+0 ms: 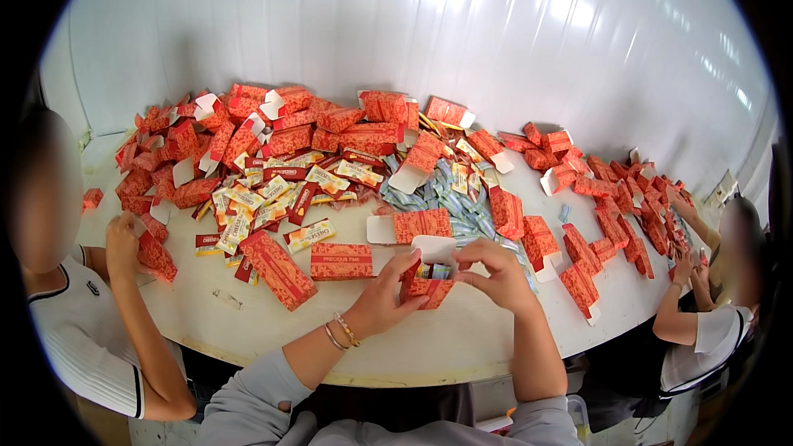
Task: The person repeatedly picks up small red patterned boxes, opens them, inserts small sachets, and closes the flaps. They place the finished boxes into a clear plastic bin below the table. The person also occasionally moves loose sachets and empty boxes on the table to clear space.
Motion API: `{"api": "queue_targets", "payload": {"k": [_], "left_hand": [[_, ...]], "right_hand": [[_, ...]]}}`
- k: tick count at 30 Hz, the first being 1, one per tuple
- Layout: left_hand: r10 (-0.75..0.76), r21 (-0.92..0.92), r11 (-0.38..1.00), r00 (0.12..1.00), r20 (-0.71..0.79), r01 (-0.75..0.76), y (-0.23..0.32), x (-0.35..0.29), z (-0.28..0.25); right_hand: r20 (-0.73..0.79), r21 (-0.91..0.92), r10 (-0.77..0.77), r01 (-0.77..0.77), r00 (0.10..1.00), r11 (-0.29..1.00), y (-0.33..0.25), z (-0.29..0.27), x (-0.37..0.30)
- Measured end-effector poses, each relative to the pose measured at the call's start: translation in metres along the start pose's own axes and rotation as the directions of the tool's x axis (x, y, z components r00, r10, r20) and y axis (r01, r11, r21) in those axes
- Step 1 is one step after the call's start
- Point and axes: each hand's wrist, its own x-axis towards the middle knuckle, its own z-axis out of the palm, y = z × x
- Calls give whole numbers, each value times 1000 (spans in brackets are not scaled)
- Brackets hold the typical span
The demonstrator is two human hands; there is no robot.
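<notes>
A small red patterned carton (428, 293) stands upright and uncovered in front of me, its white flap (434, 246) raised at the back. Wrapped sachets (433, 271) show inside its mouth. My left hand (382, 297) is closed round the carton's left side. At its right edge, the bent fingers and thumb of my right hand (498, 274) grip the carton by the flap. Just left of it lies a closed red carton (341, 262); behind it, another carton (421, 225) lies with its white flap out.
Wrapped cheese-snack packets (277, 194) and light-blue sachets (462, 211) are heaped mid-table (239, 334). Red cartons (289, 140) pile along the white wall (330, 25). A person at left (91, 347) holds a carton; other people work at right (710, 330).
</notes>
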Motion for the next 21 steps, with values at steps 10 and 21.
{"api": "queue_targets", "payload": {"k": [10,21], "left_hand": [[37,-68,997,999,-11,-38,6,4,-4],[-126,-696,714,961,-245,-83,22,10,24]], "right_hand": [[-52,-135,-187,179,981,975,26,36,-28],[-195,642,92,56,976,765,32,72,-24]]}}
